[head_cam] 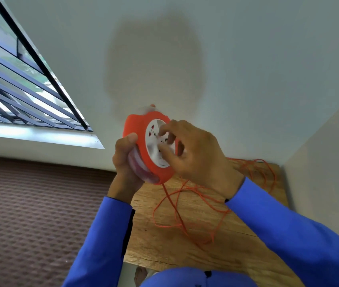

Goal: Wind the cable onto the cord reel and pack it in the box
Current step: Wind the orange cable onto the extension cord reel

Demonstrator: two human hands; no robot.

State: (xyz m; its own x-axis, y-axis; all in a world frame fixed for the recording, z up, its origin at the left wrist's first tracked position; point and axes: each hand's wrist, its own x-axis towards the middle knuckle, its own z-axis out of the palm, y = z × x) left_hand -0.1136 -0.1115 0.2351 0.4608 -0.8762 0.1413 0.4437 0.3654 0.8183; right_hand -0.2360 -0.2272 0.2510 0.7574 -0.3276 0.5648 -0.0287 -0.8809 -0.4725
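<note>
An orange cord reel [138, 129] with a white socket face is held up in front of a pale wall, above a wooden table [164, 245]. My left hand [125, 158] grips the reel's left rim from below. My right hand [193, 154] has its fingertips pinched on the white centre of the reel. A thin orange cable [187, 206] drops from the reel's lower edge and lies in loose loops across the table. No box is in view.
A barred window [19, 90] fills the upper left. A brown patterned bed cover or carpet [40, 214] lies left of the table. A wall [326, 152] closes off the table's right side.
</note>
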